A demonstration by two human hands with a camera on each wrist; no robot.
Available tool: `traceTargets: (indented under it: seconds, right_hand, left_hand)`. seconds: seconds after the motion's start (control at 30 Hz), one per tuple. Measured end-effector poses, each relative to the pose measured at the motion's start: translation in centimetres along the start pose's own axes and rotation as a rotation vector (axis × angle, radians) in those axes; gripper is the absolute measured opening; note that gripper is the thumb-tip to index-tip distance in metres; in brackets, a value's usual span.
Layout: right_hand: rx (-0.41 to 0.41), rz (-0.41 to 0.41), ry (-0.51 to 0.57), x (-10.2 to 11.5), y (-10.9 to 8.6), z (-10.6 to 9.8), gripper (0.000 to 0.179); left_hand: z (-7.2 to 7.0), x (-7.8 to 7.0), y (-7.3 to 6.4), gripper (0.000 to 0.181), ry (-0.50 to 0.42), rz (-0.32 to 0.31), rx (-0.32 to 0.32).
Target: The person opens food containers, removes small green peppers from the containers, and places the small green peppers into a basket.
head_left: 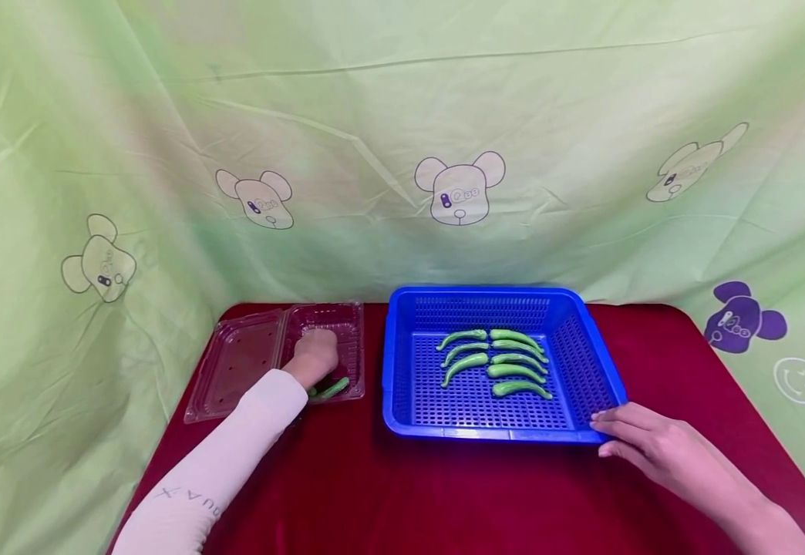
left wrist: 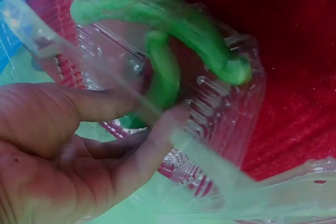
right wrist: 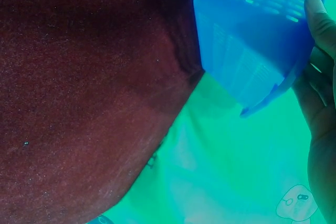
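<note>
My left hand [head_left: 317, 356] reaches into the clear plastic clamshell box [head_left: 358, 347] at the left. In the left wrist view, its thumb and fingers pinch the lower end of a small curved green chili pepper [left wrist: 165, 74]; the fingertips are partly hidden. A larger green chili pepper [left wrist: 173, 19] lies beside it in the box. My right hand [head_left: 659, 447] grips the near right corner of a blue plastic basket [head_left: 444, 433], its thumb on the outer wall in the right wrist view. Several green peppers [head_left: 517, 372] lie in two columns on the basket's floor.
The box's lid [head_left: 239, 358] lies folded open to the left. A dark red cloth [head_left: 389, 493] covers the table. Behind and at both sides hangs a light green curtain [head_left: 347, 100] with printed bear heads.
</note>
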State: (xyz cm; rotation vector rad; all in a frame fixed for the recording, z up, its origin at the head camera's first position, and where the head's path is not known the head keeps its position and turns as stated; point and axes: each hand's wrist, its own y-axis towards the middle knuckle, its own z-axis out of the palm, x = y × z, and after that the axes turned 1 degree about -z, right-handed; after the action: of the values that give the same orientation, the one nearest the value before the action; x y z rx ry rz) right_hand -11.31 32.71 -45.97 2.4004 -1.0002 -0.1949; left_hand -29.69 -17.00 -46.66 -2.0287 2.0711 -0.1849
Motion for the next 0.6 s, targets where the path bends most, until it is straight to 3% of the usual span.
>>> traceTargets:
  seconds: [0.2,0.33,0.6]
  right_hand:
    - [-0.005,-0.007,0.0,-0.1,0.0,0.0,0.051]
    - [-0.008,-0.009,-0.001,-0.1,0.0,0.1,0.051]
    - [-0.016,-0.013,0.01,-0.1,-0.1,0.2,0.05]
  left_hand:
    - [-0.3,0.2,0.2,0.012,-0.017,-0.016,0.046]
    - [-0.8,0.2,0.6,0.014,-0.054,0.006,0.016]
    - [-2.0,-1.1,1.2,0.014,-0.063,0.128,-0.243]
